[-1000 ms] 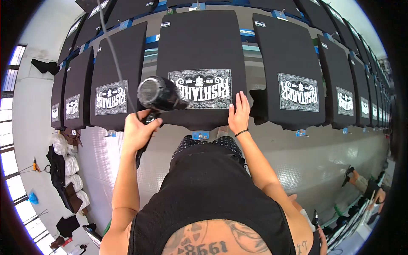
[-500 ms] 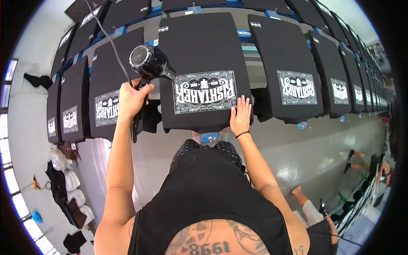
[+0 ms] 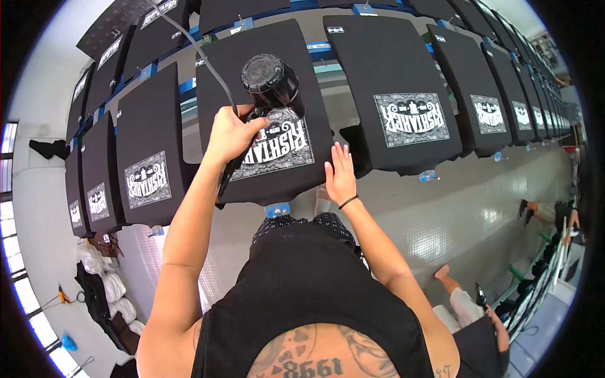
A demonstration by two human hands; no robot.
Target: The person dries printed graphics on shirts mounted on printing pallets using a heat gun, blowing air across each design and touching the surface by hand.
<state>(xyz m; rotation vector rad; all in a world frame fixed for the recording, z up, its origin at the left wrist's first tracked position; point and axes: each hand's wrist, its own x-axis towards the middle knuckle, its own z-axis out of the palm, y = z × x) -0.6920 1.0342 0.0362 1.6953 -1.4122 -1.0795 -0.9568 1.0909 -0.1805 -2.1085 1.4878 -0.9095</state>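
Observation:
My left hand is closed around the handle of a black hair dryer. The dryer hangs over a black T-shirt spread flat on a board, covering part of its white-and-grey printed design. My right hand, fingers stretched out, lies at the right edge of that shirt and holds nothing. A grey cord runs from the dryer up past the top of the view.
More black shirts with the same print lie on boards in rows, such as one to the right and one to the left. Blue board clamps stick out in front. Another person sits at lower right; bagged bundles lie at left.
The hair dryer and my left hand have moved right, from the print's left edge to above it. The boards have shifted left in view; my right hand stays by the shirt's right edge.

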